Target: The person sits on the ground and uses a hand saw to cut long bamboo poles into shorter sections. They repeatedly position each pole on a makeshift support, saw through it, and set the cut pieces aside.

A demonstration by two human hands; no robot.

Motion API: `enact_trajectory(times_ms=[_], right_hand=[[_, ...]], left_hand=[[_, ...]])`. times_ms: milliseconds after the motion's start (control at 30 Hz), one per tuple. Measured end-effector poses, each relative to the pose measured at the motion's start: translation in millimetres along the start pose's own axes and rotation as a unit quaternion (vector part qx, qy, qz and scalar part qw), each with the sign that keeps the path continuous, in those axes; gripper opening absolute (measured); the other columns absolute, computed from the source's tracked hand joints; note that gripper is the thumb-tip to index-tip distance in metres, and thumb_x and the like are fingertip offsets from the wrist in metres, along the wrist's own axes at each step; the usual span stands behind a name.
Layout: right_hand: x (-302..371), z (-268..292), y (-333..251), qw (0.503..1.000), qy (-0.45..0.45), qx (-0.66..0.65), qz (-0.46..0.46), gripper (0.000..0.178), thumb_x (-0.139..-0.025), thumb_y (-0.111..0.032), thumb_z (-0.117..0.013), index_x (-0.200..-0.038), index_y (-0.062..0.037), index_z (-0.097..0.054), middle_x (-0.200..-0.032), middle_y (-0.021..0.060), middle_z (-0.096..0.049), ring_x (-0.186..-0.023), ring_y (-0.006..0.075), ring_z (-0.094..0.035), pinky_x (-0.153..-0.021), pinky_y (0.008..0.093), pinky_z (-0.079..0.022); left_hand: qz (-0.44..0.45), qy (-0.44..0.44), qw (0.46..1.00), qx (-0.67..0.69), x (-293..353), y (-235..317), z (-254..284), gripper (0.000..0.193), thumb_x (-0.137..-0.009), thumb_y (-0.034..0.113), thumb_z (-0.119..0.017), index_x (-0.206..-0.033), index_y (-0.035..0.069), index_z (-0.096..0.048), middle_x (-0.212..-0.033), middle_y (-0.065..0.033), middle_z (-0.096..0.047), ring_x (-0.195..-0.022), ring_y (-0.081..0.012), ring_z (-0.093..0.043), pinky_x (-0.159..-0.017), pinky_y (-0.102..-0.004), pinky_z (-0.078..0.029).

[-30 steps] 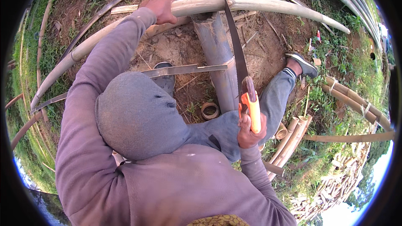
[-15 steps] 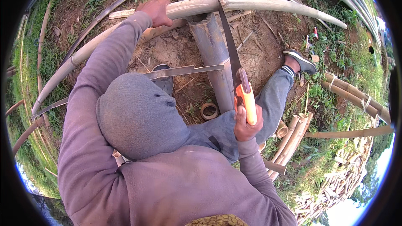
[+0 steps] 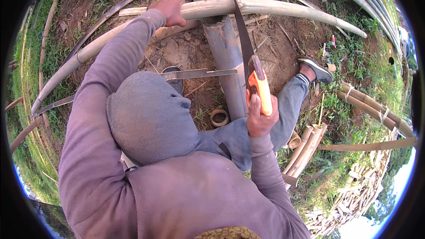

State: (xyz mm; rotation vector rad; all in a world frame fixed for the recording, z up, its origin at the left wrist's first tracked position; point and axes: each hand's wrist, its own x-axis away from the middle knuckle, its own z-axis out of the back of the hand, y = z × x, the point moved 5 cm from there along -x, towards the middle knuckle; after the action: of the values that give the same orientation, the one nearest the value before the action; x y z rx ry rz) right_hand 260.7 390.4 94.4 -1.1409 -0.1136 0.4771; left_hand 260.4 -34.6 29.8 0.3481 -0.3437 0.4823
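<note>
Head view: left hand clasps a bamboo pole, right hand a handsaw (blade crossing the pole ahead).

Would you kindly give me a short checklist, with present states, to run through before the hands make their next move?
1. Left hand grips the pale bamboo pole: ok.
2. Right hand is closed around the orange handle of the saw: ok.
3. Left hand is clear of the blade: ok, it grips the pole to the left, with a visible gap.
4. Pale pole lies across the thick grey pole: ok; how firmly it rests there, cannot tell.
5. Blade is seated in a cut: cannot tell; it crosses the pale pole, but no cut is clear.
</note>
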Motion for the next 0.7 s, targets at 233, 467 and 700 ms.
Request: enact_trajectory(times_ms=[233,467,700], right_hand=[[-38,-26,29,0.999,0.029,-0.016,-0.011,0.021,-0.1,-0.014,-0.077,-0.109,0.0018,-0.068,-0.082,0.0076,-0.073,-0.071,0.011,-0.066,-0.067,0.0286,-0.053],[-90,-47,-24,1.0,0.014,-0.001,0.007,0.023,-0.099,-0.02,-0.08,-0.103,-0.0008,-0.067,-0.074,0.0068,-0.066,-0.065,0.0102,-0.056,-0.062,0.0317,-0.049],[37,26,3,0.999,0.007,-0.011,-0.034,0.017,-0.1,-0.01,-0.074,-0.107,0.0031,-0.066,-0.08,0.008,-0.073,-0.067,0.0132,-0.068,-0.065,0.0305,-0.055]], left_hand=[[-0.005,-0.018,1.0,-0.015,-5,11,2,0.064,-0.07,0.041,-0.08,-0.124,0.01,-0.069,-0.114,-0.0205,-0.076,-0.109,-0.0408,-0.072,-0.096,-0.0506,-0.056],[-0.016,0.004,1.0,-0.009,-4,3,2,0.068,-0.07,0.043,-0.08,-0.126,0.007,-0.068,-0.115,-0.0208,-0.076,-0.109,-0.0413,-0.071,-0.097,-0.0503,-0.056],[0.0,-0.03,1.0,-0.009,1,8,4,0.067,-0.07,0.042,-0.079,-0.126,0.007,-0.068,-0.114,-0.0218,-0.075,-0.109,-0.0416,-0.071,-0.096,-0.0505,-0.056]])
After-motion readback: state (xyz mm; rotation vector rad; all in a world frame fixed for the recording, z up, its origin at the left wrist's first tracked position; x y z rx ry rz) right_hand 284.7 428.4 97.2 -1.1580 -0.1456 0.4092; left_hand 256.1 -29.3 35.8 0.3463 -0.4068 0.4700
